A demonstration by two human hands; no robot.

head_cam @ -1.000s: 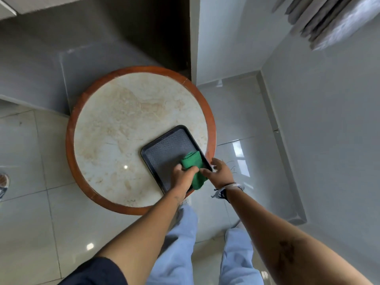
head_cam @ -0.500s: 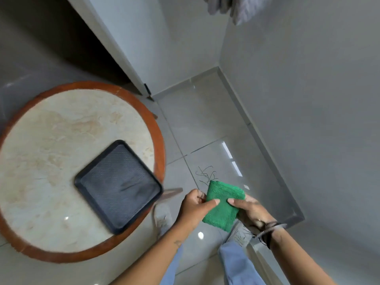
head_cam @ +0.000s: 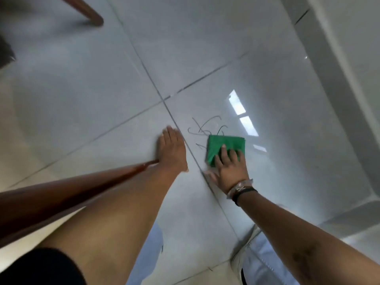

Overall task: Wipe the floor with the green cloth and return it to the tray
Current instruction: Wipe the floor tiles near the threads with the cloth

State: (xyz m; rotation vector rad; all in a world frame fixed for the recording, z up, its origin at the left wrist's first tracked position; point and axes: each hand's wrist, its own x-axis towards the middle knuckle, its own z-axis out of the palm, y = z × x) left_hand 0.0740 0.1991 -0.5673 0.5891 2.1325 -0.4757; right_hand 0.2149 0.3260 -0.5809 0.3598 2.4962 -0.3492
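The folded green cloth [head_cam: 224, 145] lies flat on the grey tiled floor [head_cam: 102, 89], and my right hand [head_cam: 230, 165] presses down on its near edge with fingers spread over it. Dark scribble marks [head_cam: 202, 128] sit on the tile just beyond and left of the cloth. My left hand [head_cam: 171, 149] rests flat on the floor, fingers together, left of the tile joint and holding nothing. The tray is out of view.
A brown wooden table leg [head_cam: 90, 16] touches the floor at top left, and the table's brown rim [head_cam: 61, 200] crosses the lower left over my left arm. A grey skirting and wall [head_cam: 339, 89] run along the right. My knees in light trousers [head_cam: 267, 262] are below.
I have gone down to the floor. The cloth, held in both hands in the air before, now lies on the tile under my right hand, and my left hand has let go and rests on the floor.
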